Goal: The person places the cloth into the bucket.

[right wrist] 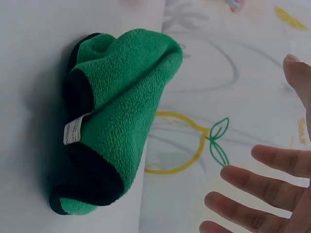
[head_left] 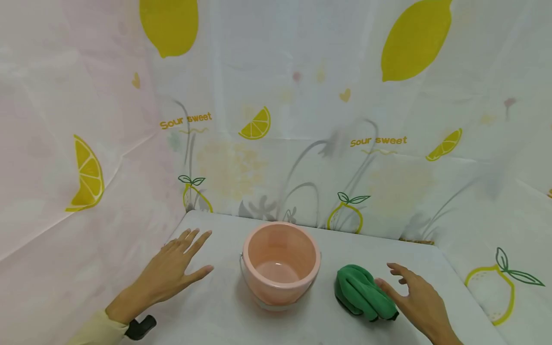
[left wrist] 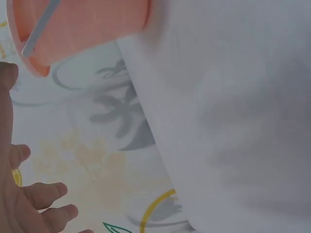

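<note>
A pink bucket [head_left: 280, 287] with a thin wire handle stands upright on the white table, and its inside looks bare. To its right lies a crumpled green towel [head_left: 364, 292] with dark edging; a small white tag [right wrist: 73, 131] shows on it in the right wrist view. My left hand [head_left: 170, 268] hovers left of the bucket, fingers spread and holding nothing. Over the right side of the towel is my right hand [head_left: 418, 299], fingers loosely extended. The right wrist view shows a gap between those fingers [right wrist: 262, 184] and the cloth.
White sheeting [head_left: 284, 158] printed with lemons rises behind the table [head_left: 207, 316] and along both sides. A dark strap-like object [head_left: 141, 327] sits at the left wrist, beside a pale sleeve [head_left: 97, 330]. A brownish strip [head_left: 416, 241] shows at the table's back right edge.
</note>
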The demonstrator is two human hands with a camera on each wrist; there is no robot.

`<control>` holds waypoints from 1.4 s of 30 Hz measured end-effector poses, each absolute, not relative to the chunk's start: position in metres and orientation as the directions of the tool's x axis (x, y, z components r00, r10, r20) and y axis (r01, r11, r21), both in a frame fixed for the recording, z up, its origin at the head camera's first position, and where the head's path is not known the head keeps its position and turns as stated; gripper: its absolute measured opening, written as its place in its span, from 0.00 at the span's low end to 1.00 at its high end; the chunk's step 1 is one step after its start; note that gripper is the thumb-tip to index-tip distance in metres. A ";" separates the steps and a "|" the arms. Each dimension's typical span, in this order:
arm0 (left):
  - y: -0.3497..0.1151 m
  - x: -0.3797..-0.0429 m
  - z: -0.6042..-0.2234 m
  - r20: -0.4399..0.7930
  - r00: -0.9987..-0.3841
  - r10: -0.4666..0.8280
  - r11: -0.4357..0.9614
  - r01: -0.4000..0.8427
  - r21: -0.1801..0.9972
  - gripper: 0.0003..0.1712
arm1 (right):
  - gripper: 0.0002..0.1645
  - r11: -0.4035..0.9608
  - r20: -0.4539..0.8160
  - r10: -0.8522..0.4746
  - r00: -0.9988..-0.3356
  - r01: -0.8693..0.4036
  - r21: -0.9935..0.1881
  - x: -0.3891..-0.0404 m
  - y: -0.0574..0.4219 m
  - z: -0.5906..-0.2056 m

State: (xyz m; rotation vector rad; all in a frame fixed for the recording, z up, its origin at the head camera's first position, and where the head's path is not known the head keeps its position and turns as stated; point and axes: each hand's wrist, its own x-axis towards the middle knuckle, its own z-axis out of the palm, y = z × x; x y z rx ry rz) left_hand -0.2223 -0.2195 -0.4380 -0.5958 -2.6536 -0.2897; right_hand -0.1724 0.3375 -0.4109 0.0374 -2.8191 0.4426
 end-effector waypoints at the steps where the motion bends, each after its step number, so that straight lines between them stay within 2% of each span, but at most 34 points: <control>1: -0.218 -0.222 -0.437 0.432 -0.826 0.362 0.881 0.454 0.129 0.47 | 0.39 0.950 0.292 0.018 -0.956 -0.074 -0.302 -0.173 0.337 -0.412; 10: -0.202 -0.221 -0.437 0.460 -0.834 0.304 0.804 0.483 0.346 0.37 | 0.33 0.925 0.314 0.020 -0.949 -0.101 -0.366 -0.179 0.329 -0.424; 20: -0.181 -0.225 -0.436 0.476 -0.838 0.265 0.709 0.504 0.493 0.31 | 0.32 0.887 0.259 0.034 -0.965 -0.090 -0.452 -0.182 0.322 -0.430; 31: -0.162 -0.232 -0.439 0.429 -0.855 0.291 0.587 0.514 0.626 0.33 | 0.34 0.858 0.217 0.045 -0.975 -0.074 -0.509 -0.183 0.319 -0.434; 37: -0.152 -0.236 -0.441 0.421 -0.849 0.319 0.549 0.528 0.648 0.33 | 0.36 0.847 0.179 0.043 -0.983 -0.059 -0.528 -0.186 0.318 -0.436; 42: -0.144 -0.240 -0.443 0.428 -0.841 0.330 0.515 0.540 0.666 0.34 | 0.36 0.860 0.202 0.016 -0.979 -0.090 -0.503 -0.189 0.319 -0.444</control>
